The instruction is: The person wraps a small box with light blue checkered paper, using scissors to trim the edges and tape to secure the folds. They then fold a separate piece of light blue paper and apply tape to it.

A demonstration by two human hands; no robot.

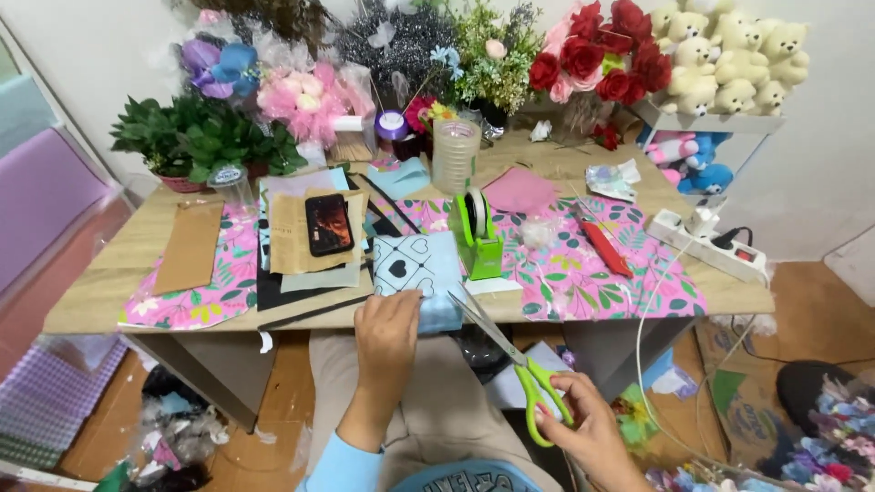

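While the left hand (387,333) is laid flat, fingers together, on the near edge of the light blue paper with black hearts (415,273), the sheet is pressed against the front edge of the tabletop (109,273); no closed grip on it can be seen. The right hand (583,428) is clamped through the green loops of the scissors (510,355), lower and to the right of the paper; the blades are parted and their long axis is directed up and to the left, so that the tips are found just beside the right edge of the sheet. The paper is therefore nearer to the left hand, which is touching it, and it lies up-left from the right hand.

Behind the sheet a green tape dispenser (478,237) is standing upright; to its left a dark phone (329,224) is lying on beige papers; a brown kraft sheet (190,246) is placed further left on pink floral wrapping. At the right a white power strip (711,241) is seen near the tabletop edge, and a red cutter (605,248) is lying slanted.
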